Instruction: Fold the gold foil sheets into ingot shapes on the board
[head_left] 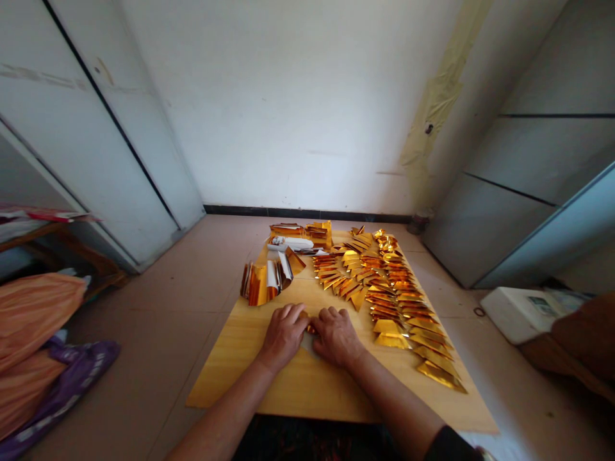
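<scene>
At the near middle of the wooden board (240,378), my left hand (284,334) and my right hand (337,336) are side by side with curled fingers. Between them they grip a small sheet of gold foil paper (310,328), mostly covered by the fingers. A pale patch shows under it between my thumbs; I cannot tell whether it is the paper's back. Beyond my left hand stands a bundle of loose gold foil sheets (258,286) with white backs. To the right of my right hand, folded gold foil pieces (391,334) lie overlapping in rows.
More foil sheets (319,232) and a white packet (292,243) lie at the board's far edge. A white wall (298,128) rises behind. On the left are orange and purple bags (77,378); on the right, a white box (519,314) and a grey cabinet (494,211).
</scene>
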### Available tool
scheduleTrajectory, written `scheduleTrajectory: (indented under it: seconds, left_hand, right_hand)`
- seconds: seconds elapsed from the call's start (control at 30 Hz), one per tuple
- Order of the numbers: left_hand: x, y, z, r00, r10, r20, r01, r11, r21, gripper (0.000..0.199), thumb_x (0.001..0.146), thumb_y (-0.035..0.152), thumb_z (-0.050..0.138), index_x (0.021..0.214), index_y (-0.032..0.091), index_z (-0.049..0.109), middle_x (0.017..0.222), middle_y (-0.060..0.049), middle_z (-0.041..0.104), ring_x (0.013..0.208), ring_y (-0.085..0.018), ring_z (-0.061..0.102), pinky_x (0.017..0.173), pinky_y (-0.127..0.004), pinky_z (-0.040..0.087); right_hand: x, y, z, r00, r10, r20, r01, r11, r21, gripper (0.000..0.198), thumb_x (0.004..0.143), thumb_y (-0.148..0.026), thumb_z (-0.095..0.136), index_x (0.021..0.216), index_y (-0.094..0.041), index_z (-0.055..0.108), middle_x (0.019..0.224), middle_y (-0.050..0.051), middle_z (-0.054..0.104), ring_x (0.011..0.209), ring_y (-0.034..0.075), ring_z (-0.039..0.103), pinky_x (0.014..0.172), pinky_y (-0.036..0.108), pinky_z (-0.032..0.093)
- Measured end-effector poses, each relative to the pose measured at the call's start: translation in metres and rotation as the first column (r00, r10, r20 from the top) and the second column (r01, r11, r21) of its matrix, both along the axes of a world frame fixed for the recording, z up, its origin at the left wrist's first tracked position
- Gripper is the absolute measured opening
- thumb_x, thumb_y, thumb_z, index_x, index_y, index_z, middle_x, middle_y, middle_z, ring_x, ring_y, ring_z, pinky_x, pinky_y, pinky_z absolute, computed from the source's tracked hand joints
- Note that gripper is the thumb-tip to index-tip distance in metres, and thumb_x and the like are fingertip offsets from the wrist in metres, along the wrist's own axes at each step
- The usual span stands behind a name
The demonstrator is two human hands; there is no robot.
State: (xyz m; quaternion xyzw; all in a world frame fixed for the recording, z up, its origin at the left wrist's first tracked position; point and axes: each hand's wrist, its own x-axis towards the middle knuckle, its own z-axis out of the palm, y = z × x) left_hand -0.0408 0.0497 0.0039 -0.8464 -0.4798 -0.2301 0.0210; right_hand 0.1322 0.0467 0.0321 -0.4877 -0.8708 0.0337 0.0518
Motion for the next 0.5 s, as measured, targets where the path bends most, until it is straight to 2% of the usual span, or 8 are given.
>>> scheduleTrajectory:
  seconds: [0.07,0.17,0.33,0.5]
  left_hand:
    - [0.000,-0.001,0.001,0.999,-0.002,-0.032,0.001,1.000,-0.030,0.021,0.087,0.017,0.049,0.096,0.025,0.065,0.112,-0.006,0.060,0.106,-0.023,0.048,0.088,-0.041,0.036]
    - [0.000,-0.003,0.004,0.999,-0.008,-0.041,0.004,0.997,-0.080,0.020,0.087,0.017,0.050,0.098,0.025,0.065,0.102,-0.005,0.064,0.102,-0.022,0.049,0.088,-0.041,0.033]
    - [0.000,-0.008,0.012,0.999,-0.026,-0.040,0.021,0.995,-0.102,0.024,0.083,0.015,0.051,0.102,0.025,0.063,0.106,-0.005,0.064,0.104,-0.023,0.050,0.093,-0.046,0.028]
    - [-0.002,-0.013,0.016,0.996,-0.056,-0.065,0.048,0.993,-0.112,0.022,0.085,0.019,0.051,0.100,0.029,0.064,0.113,-0.004,0.063,0.106,-0.023,0.050,0.099,-0.051,0.024]
  right_hand:
    - [0.001,-0.003,0.000,1.000,0.002,-0.012,-0.002,1.000,-0.002,0.031,0.078,-0.038,0.058,0.104,-0.022,0.058,0.097,0.007,0.057,0.093,0.024,0.046,0.077,0.036,0.030]
    - [0.008,-0.008,-0.002,0.999,0.027,-0.025,-0.027,1.000,0.010,0.035,0.079,-0.042,0.059,0.107,-0.021,0.057,0.100,0.007,0.056,0.095,0.024,0.045,0.080,0.037,0.029]
    - [0.027,-0.019,-0.010,0.987,0.152,-0.051,-0.149,0.987,0.065,0.024,0.085,-0.036,0.054,0.105,-0.023,0.058,0.101,0.005,0.058,0.096,0.021,0.045,0.088,0.038,0.026]
    - [0.038,-0.025,-0.017,0.976,0.192,-0.104,-0.179,0.976,0.123,0.017,0.090,-0.029,0.049,0.102,-0.022,0.060,0.104,0.006,0.059,0.098,0.019,0.046,0.087,0.034,0.028]
